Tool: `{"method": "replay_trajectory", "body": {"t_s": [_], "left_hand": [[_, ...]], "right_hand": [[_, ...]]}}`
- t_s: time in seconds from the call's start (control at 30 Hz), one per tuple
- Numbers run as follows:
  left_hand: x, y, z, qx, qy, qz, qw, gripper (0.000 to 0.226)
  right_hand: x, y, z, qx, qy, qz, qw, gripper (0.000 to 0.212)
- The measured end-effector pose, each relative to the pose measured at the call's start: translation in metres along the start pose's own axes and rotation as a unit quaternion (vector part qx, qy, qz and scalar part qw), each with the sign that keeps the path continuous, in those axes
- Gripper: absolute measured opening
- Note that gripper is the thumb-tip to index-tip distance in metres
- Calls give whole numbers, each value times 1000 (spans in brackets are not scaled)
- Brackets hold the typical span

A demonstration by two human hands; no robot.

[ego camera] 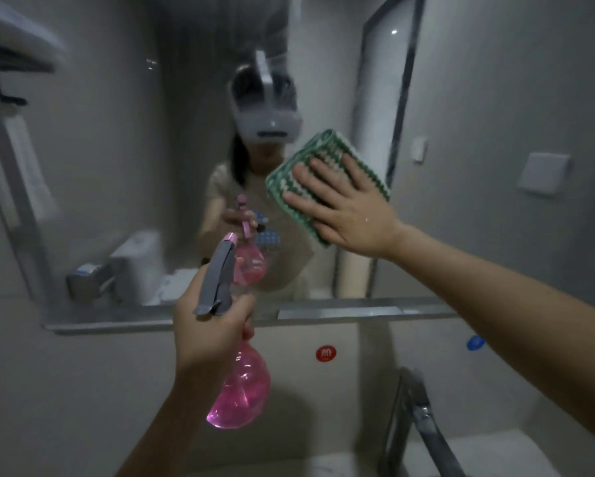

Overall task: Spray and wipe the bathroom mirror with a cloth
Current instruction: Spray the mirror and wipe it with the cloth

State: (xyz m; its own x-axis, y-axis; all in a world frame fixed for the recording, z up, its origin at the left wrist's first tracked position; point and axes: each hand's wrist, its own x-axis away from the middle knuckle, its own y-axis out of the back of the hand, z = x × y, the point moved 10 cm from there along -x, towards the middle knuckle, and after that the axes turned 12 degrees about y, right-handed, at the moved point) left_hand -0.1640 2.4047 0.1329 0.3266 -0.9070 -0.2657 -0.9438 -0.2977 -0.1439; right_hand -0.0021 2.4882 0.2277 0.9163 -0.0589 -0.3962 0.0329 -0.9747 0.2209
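The bathroom mirror [117, 166] fills the wall ahead and reflects a person in a headset. My right hand [344, 208] lies flat with straight, spread fingers on a folded green-and-white cloth [323, 149], pressing it against the glass right of centre. My left hand [210, 332] grips the neck of a pink spray bottle [241, 390] with a grey trigger head. The bottle hangs low in front of the mirror's bottom edge, its nozzle pointing up at the glass. The bottle's reflection shows just above it.
A metal ledge [358, 313] runs under the mirror. A chrome tap [423, 425] rises at lower right above a pale basin. Red [326, 353] and blue [475, 342] stickers mark the wall. A towel rack [10, 63] hangs at upper left.
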Motion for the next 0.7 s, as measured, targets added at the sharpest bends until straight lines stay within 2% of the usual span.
{"method": "replay_trajectory", "body": {"t_s": [0.13,0.27,0.43,0.53,0.7], "left_hand": [[5,30,19,48,23,-12,999,15],[7,44,34,21,32,-15,999,12],[17,30,37,0,36,-27,999,14],[29,-2,33,-35,22,-30,999,31],[51,-67,25,-73,-16,-44,996,15]], "right_hand": [[-7,-19,88,-60,41,10,997,55],[-1,-32,138,-90,49,35,994,58],[6,-29,127,-104,77,28,991,55],[35,-28,113,-120,62,27,990,52],[129,-36,87,-130,55,45,989,49]]}}
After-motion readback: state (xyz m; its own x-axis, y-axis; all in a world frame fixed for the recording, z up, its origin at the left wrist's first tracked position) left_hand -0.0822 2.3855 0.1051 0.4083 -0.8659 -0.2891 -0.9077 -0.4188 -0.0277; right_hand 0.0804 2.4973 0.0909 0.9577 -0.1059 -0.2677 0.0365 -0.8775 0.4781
